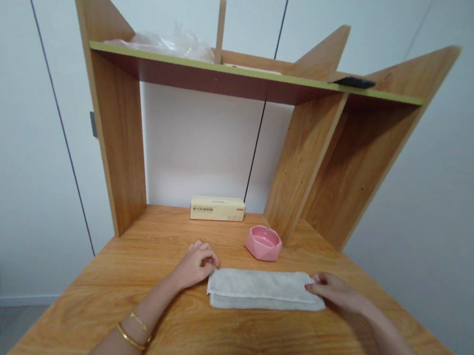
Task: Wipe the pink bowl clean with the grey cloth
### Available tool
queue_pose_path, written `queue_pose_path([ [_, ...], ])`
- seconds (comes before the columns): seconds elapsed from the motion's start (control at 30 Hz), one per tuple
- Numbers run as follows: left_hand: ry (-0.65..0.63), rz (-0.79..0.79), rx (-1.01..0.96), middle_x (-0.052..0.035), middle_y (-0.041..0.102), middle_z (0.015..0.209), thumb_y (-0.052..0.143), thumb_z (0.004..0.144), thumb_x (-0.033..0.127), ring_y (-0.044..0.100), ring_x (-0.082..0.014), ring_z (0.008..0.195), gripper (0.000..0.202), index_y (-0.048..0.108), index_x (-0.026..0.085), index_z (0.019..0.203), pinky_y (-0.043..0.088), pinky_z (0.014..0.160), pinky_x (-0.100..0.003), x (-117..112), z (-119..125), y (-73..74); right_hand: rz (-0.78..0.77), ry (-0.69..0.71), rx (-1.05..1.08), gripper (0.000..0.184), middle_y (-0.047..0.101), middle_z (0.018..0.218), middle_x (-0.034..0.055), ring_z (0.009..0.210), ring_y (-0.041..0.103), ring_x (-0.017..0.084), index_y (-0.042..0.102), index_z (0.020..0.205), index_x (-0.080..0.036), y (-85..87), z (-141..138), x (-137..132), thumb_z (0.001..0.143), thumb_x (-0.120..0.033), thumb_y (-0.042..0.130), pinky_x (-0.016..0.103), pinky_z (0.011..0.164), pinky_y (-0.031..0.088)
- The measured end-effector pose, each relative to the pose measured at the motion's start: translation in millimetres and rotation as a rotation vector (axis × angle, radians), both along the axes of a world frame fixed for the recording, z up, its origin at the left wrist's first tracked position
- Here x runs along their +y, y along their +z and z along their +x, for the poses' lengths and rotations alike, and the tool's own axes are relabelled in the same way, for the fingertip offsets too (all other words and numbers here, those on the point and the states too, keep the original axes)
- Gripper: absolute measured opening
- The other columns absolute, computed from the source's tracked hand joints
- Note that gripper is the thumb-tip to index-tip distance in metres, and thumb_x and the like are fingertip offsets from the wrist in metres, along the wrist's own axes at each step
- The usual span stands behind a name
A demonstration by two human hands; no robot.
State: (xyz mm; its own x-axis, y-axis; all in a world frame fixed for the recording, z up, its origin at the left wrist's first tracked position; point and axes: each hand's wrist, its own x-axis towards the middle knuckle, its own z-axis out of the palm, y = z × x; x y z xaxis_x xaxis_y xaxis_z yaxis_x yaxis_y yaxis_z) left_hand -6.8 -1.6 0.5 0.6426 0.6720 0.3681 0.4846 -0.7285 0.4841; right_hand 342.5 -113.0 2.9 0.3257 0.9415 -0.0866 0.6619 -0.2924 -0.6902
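A light grey cloth (261, 287), folded into a long flat strip, lies on the wooden desk with its layers showing along the near edge. My left hand (196, 263) is at its far left corner, fingers curled and the thumb and forefinger pinched at the corner. At the opposite end, my right hand (332, 289) grips the right edge, its thumb on top and the other fingers partly hidden. Just beyond the cloth sits a pink faceted bowl (264, 244), apart from both hands.
A cream box (217, 208) with printed lettering stands at the back of the desk (189, 350). Wooden shelving (122, 139) rises behind and to the right. Its upper shelf bears clear plastic bags (173, 44) and a dark flat object (355, 82).
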Motion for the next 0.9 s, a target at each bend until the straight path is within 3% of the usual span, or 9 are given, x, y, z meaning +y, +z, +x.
queue_pose_path([
  [0.2,-0.055,-0.055,0.059,0.0001,0.052,0.075,0.046,0.068,0.009,0.044,-0.0165,0.083,0.025,0.066,0.023,0.073,0.03,0.083,-0.031,-4.6,3.2,-0.1,0.058,-0.031,-0.222,0.013,0.046,0.057,-0.0043,0.054,0.045,0.011,0.039,0.067,-0.02,51.2,-31.7,9.0,0.06,-0.02,0.05,0.021,0.05,0.031],
  [0.33,-0.058,-0.062,0.058,-0.0005,0.053,0.077,0.046,0.069,0.01,0.044,-0.017,0.086,0.024,0.066,0.022,0.074,0.03,0.086,-0.032,-7.3,3.1,1.4,0.012,-0.141,-0.611,0.019,0.056,0.066,0.0014,0.062,0.054,0.017,0.042,0.088,-0.02,87.1,-76.3,12.1,0.07,-0.02,0.045,0.024,0.053,0.03],
  [0.43,-0.045,-0.063,0.059,-0.0009,0.053,0.078,0.046,0.067,0.009,0.044,-0.0178,0.087,0.025,0.066,0.022,0.074,0.03,0.086,-0.033,-8.7,3.2,3.4,0.011,-0.147,-0.794,0.02,0.062,0.076,0.0082,0.07,0.06,0.022,0.042,0.095,-0.019,100.0,-116.9,12.5,0.075,-0.02,0.042,0.027,0.055,0.032],
  [0.67,0.003,-0.038,0.028,-0.002,0.057,0.082,0.044,0.065,0.009,0.045,-0.0192,0.088,0.027,0.064,0.022,0.078,0.033,0.084,-0.033,-9.3,5.3,7.7,0.091,0.117,-0.794,0.024,0.065,0.08,0.0092,0.076,0.062,0.022,0.043,0.098,-0.019,95.9,-186.3,23.2,0.075,-0.013,0.044,0.027,0.058,0.036],
  [0.9,0.106,-0.143,-0.047,-0.0019,0.061,0.077,0.043,0.071,0.014,0.052,-0.0168,0.077,0.019,0.059,0.017,0.08,0.038,0.075,-0.028,-2.5,4.4,-2.6,0.069,0.398,-0.585,0.035,0.065,0.09,0.0131,0.08,0.062,0.025,0.041,0.11,-0.015,61.5,-236.8,28.8,0.077,-0.019,0.046,0.029,0.06,0.038],
])
